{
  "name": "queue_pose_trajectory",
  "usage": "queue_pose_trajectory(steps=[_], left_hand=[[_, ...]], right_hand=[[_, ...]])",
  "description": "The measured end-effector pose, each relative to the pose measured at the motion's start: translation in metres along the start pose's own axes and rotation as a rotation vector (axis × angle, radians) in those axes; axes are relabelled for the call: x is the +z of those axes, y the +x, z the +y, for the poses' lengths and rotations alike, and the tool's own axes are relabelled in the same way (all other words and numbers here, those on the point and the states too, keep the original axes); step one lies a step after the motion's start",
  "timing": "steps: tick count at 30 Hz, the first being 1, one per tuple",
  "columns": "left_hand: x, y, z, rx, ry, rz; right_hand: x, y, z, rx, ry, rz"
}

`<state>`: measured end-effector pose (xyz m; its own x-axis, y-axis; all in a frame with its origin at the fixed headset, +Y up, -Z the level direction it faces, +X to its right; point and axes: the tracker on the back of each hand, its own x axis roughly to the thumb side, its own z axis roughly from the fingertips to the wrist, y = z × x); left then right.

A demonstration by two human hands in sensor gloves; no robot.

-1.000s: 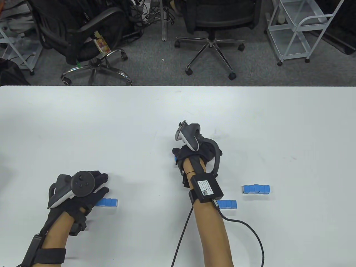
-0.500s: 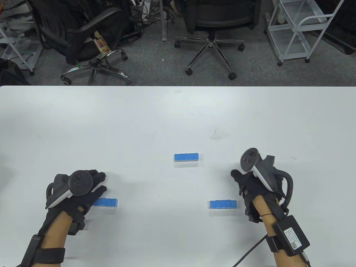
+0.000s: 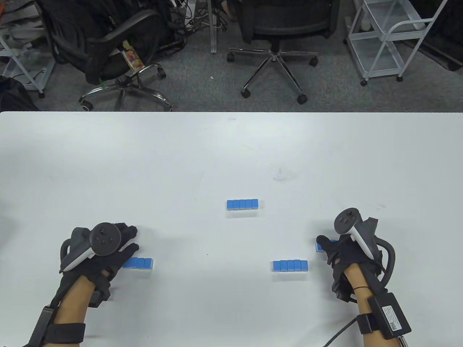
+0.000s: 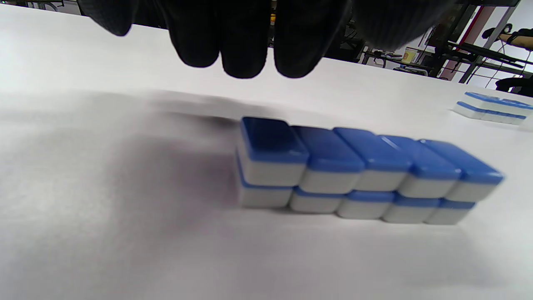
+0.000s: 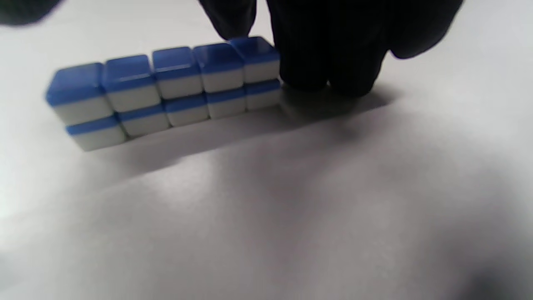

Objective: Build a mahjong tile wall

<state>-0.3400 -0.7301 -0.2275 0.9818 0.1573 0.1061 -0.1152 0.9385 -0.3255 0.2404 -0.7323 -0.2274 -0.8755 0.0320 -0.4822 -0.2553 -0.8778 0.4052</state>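
Note:
Four two-high stacks of blue-and-white mahjong tiles lie on the white table (image 3: 231, 155). The centre stack (image 3: 242, 204) and the near-right stack (image 3: 290, 265) stand free. My left hand (image 3: 131, 239) hovers over the left end of the left stack (image 3: 141, 263). In the left wrist view its straight fingers (image 4: 245, 58) hang above that stack (image 4: 362, 166) without touching it. My right hand (image 3: 325, 245) covers most of the far-right stack (image 3: 318, 247). In the right wrist view its fingertips (image 5: 329, 75) touch one end of that stack (image 5: 166, 85), and one finger shows behind it.
Beyond the table's far edge are office chairs (image 3: 278, 32) and white wire racks (image 3: 390, 39) on a grey carpet. A cable (image 3: 340, 330) trails from my right wrist toward the near edge. Another stack (image 4: 491, 107) shows far off in the left wrist view.
My right hand left the centre stack, swept right and toward me, and now sits on the far-right stack. The centre stack is uncovered. My left hand has barely moved.

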Motion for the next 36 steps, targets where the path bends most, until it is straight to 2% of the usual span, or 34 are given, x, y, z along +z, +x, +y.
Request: queue_pose_trajectory(steps=[16,28,36], left_hand=[[-0.001,-0.001,-0.001,0.003,-0.013,0.014],[0.000,0.000,-0.001,-0.001,-0.016,0.013],[-0.001,0.002,-0.002,-0.009,-0.017,0.005]], right_hand=[[-0.010,0.018,0.018,0.156,-0.031,0.026],[-0.014,0.034,0.032,0.315,-0.096,0.037],[-0.022,0.047,0.034,0.380,-0.077,-0.063]])
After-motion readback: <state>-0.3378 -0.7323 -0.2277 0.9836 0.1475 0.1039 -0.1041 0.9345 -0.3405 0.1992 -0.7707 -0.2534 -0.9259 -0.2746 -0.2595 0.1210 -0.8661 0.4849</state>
